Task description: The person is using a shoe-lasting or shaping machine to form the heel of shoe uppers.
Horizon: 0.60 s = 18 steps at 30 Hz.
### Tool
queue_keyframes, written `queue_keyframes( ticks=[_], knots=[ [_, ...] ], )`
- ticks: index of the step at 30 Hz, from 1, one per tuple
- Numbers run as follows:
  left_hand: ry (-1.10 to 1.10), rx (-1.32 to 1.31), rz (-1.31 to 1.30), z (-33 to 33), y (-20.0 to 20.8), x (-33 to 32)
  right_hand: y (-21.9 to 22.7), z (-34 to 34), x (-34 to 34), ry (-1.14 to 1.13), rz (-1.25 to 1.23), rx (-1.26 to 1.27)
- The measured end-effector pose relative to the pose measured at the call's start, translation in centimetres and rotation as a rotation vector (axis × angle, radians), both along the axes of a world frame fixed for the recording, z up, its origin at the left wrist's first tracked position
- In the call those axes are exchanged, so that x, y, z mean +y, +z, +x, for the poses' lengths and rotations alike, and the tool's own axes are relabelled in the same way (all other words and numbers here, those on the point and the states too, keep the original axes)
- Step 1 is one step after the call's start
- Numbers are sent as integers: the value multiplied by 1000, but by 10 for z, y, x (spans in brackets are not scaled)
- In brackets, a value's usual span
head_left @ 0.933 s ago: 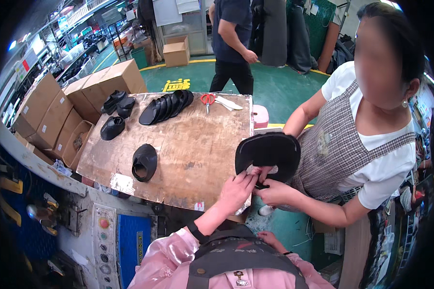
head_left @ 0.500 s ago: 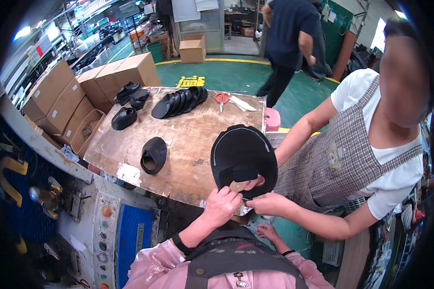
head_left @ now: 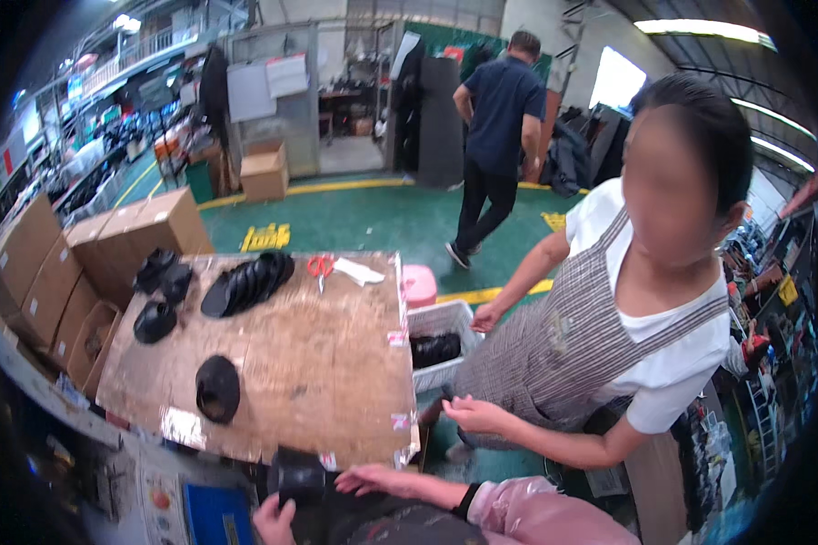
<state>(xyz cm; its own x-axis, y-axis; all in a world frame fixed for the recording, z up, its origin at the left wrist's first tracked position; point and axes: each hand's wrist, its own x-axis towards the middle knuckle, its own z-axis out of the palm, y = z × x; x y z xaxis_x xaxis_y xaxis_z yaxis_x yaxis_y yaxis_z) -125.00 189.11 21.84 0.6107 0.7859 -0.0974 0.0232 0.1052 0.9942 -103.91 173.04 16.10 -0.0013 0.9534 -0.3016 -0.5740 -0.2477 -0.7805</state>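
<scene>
Low at the table's near edge is a black shoe (head_left: 297,474), partly cut off by my dark apron. My left hand (head_left: 274,521) is at its lower side, fingers closed on it, though part of the grip is hidden. Just right of the shoe, my right hand (head_left: 365,478) reaches across with its fingers stretched out, apart from the table top. Another black shoe (head_left: 218,391) stands by itself on the wooden table (head_left: 318,363). Farther back lie a row of black sandals (head_left: 248,284) and several black shoe pieces (head_left: 157,300).
Red-handled scissors (head_left: 320,268) and a white cut-out (head_left: 358,271) lie at the far edge. A co-worker in a checked apron (head_left: 554,354) stands at the right, beside a white crate (head_left: 438,350). Cardboard boxes (head_left: 136,227) line the left. Another person (head_left: 500,136) walks behind.
The black shoe has gone from between me and the co-worker down to my left. The co-worker's hands have come away from it. My view has tilted up; the person behind has walked on.
</scene>
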Motion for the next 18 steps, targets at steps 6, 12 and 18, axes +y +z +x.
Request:
queue_keyframes(
  ticks=[6,12,18],
  knots=[
    [-42,140,-178,-35,36,-25,33,-45,49,-52,-24,24],
    [-110,44,-327,-64,44,-3,71,-98,75,-144,-42,-44],
    [-363,218,-28,-104,14,45,73,-123,85,-152,77,-322]
  ],
)
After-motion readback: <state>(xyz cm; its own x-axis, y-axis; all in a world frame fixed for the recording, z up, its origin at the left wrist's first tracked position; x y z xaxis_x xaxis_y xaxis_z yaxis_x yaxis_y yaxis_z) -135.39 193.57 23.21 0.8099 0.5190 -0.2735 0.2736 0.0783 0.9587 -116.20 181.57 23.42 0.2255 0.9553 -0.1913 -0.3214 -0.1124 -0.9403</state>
